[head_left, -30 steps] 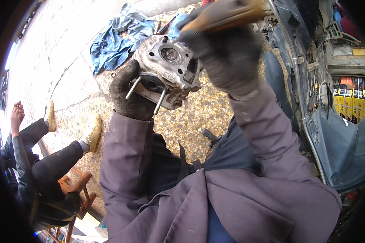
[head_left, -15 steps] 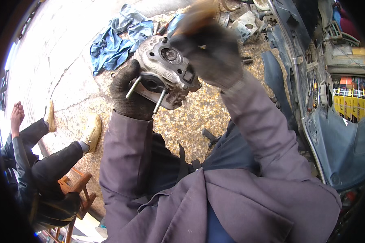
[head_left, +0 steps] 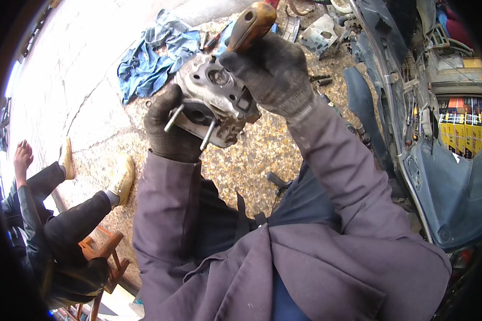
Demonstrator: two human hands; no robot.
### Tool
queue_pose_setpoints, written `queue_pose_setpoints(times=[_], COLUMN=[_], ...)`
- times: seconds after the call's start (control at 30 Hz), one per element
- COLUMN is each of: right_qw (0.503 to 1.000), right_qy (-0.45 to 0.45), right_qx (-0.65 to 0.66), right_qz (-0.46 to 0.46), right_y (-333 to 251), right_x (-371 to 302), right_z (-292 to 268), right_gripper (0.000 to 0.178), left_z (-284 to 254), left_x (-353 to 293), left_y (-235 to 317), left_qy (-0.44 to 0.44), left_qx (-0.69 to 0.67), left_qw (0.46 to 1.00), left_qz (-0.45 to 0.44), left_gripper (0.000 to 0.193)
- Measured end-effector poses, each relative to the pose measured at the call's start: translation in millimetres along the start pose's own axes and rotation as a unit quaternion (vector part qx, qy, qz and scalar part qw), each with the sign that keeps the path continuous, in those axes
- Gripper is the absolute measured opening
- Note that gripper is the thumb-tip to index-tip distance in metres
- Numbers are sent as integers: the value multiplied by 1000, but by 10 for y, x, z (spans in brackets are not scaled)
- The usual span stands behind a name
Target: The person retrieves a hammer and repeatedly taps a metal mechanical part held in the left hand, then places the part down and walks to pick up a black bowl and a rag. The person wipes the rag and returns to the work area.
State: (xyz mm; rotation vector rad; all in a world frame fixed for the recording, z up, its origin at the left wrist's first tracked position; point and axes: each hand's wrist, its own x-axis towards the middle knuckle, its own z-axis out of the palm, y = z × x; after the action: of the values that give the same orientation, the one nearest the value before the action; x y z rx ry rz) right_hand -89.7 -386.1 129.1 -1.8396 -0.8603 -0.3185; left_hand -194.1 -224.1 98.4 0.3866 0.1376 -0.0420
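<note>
My gloved left hand [head_left: 168, 128] is closed around the side of a grey metal engine cylinder head [head_left: 227, 104], holding it up above the ground. Two bare studs stick out of the part toward me, beside a dark round port. In my gloved right hand [head_left: 276, 75] is a wooden-handled tool [head_left: 254, 24], its handle pointing up and away. My right fingers wrap round it at the right edge of the cylinder head. The tool's working end is hidden behind the hand, so I cannot tell whether it touches the metal.
A crumpled blue cloth [head_left: 147, 67] lies on the ground beyond my left hand. Loose metal parts, including a bracket [head_left: 318, 36], are scattered at the far right. Dark vehicle panels [head_left: 450, 198] line the right side. A seated person's leg and shoe [head_left: 122, 179] are at left, near a wooden chair [head_left: 110, 254].
My right hand and the wooden-handled tool were blurred by motion and are now sharp, slightly lower and nearer. The cylinder head has tilted slightly in my left hand.
</note>
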Motion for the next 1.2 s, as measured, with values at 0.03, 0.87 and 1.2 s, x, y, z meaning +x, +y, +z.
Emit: queue_pose_setpoints(times=[0.03,0.87,1.2], right_qw=[991,995,998], right_qy=[31,21,-26], right_qx=[131,89,48], right_qz=[-26,-49,4], right_y=[4,-167,-43], right_x=[15,15,-6], right_z=[-6,-68,14], right_gripper=[26,24,30], left_z=[-8,18,14], left_x=[1,-37,-35], left_y=[-1,2,-5], left_qy=[7,18,34], left_qx=[5,17,11], left_qw=[1000,1000,999], left_qz=[-3,13,1], left_gripper=[52,61,59])
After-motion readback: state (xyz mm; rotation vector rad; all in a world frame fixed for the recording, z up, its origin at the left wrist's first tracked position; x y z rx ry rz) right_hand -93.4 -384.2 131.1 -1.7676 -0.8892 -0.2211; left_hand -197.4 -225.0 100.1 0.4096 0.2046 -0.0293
